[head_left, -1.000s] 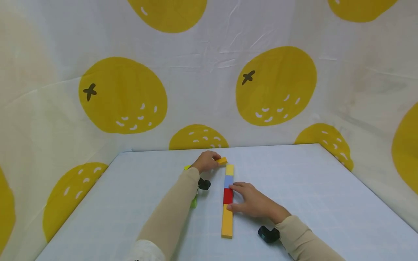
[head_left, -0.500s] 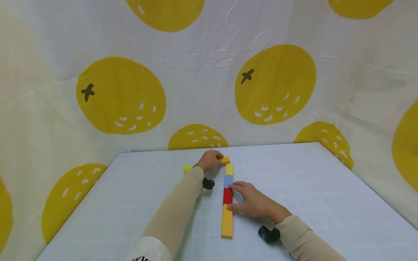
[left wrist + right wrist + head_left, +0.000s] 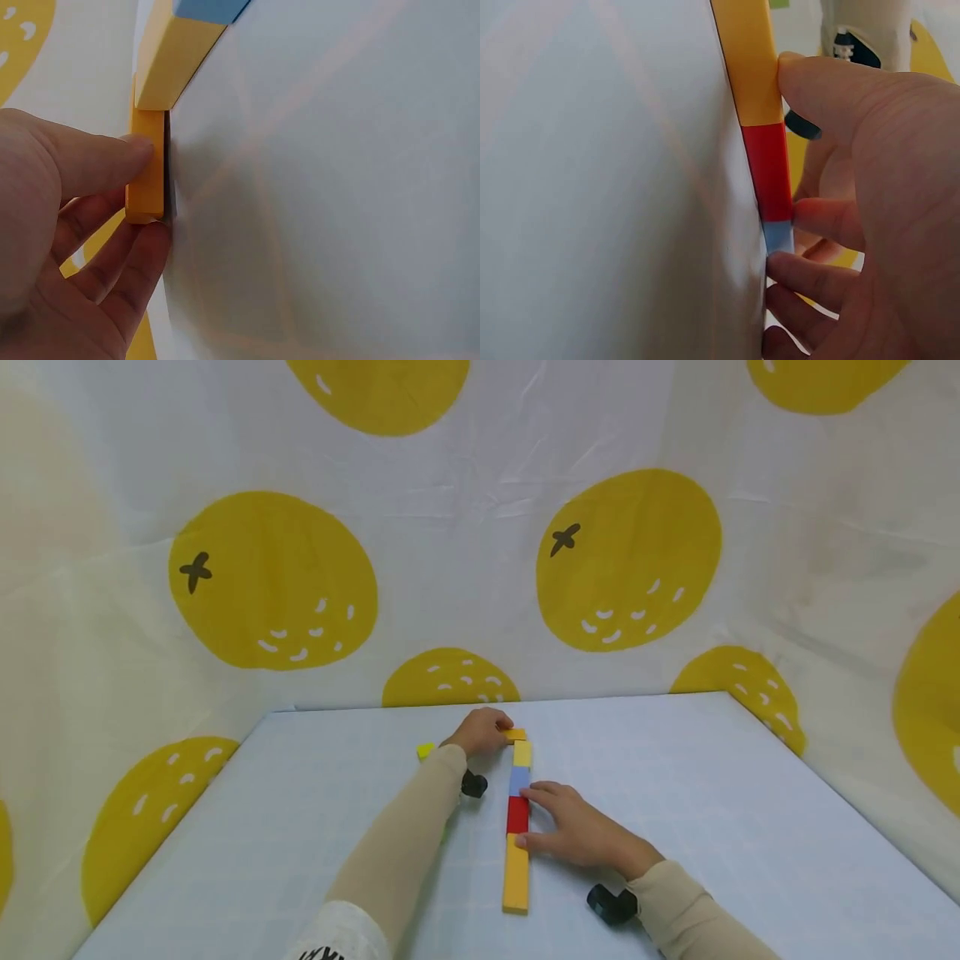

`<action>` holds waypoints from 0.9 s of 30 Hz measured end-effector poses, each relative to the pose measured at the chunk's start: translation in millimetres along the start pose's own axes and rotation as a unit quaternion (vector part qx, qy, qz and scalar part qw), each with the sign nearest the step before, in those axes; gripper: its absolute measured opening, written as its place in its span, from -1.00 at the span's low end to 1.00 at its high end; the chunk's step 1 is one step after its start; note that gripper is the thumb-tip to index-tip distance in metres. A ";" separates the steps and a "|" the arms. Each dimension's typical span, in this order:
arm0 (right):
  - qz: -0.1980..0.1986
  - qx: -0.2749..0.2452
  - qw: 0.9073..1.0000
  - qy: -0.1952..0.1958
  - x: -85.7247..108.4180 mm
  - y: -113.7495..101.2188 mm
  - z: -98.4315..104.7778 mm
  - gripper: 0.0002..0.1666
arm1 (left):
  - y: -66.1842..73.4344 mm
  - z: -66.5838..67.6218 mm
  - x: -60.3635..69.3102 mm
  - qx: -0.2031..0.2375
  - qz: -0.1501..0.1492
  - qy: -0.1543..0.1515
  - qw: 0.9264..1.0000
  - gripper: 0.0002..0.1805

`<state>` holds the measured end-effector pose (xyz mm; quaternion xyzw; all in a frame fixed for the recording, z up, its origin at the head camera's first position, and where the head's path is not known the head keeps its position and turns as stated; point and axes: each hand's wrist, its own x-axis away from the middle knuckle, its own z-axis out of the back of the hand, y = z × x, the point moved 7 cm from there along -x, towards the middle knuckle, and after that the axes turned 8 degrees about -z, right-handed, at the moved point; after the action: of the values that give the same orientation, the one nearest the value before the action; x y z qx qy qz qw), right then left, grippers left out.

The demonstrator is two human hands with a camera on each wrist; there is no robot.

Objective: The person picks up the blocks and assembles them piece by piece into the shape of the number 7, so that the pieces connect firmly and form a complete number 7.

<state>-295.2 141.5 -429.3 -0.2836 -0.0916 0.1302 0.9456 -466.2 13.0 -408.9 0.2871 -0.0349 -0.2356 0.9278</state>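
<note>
A straight row of blocks lies on the table: a long orange block (image 3: 515, 877) nearest, then a red block (image 3: 517, 816), a blue block (image 3: 519, 780) and a pale yellow block (image 3: 522, 753) farthest. Across the far end lies another orange block (image 3: 516, 735), which my left hand (image 3: 482, 732) pinches; in the left wrist view this orange block (image 3: 146, 176) meets the end of the pale yellow block (image 3: 176, 60). My right hand (image 3: 581, 831) rests along the row's right side, thumb on the long orange block (image 3: 754, 67) and fingertips at the red block (image 3: 769, 172) and blue block (image 3: 778, 236).
A yellow-green block (image 3: 425, 751) lies left of my left hand, and a green piece (image 3: 444, 835) is mostly hidden by my left forearm. Behind the table (image 3: 675, 760) hangs a white cloth (image 3: 457, 568) printed with yellow fruit.
My left hand has moved slightly right with the orange block, which has turned from slanted to lying across the row's far end. My right hand has stayed at the row.
</note>
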 end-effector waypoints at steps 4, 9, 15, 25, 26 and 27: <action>0.005 0.003 1.000 0.002 -0.8 -1.9 0.1 -0.04 | -0.6 0.9 0.5 -0.007 -0.005 0.007 1.000 -0.71; 0.002 -0.002 1.000 -0.002 -1.1 -2.1 -1.5 -0.04 | 1.7 -0.7 3.0 -0.010 -0.008 0.003 1.000 -0.70; 0.000 0.000 1.000 -0.001 -0.4 -1.8 -2.3 -0.04 | 5.6 -2.6 7.3 -0.005 0.000 0.001 1.000 -0.71; 0.007 0.003 1.000 0.002 1.1 -2.3 -0.9 -0.05 | 2.5 -5.1 6.7 0.003 0.005 0.006 1.000 -0.72; 0.007 0.002 1.000 0.002 0.9 -2.2 -1.0 -0.05 | 3.0 -4.8 6.7 0.001 0.003 0.007 1.000 -0.72; 0.008 0.002 1.000 0.002 0.8 -2.0 -1.1 -0.05 | 3.5 -4.8 6.9 0.000 0.002 0.007 1.000 -0.72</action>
<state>-293.8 139.6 -429.0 -0.2829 -0.0874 0.1374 0.9452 -457.7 14.8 -411.4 0.2889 -0.0291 -0.2312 0.9286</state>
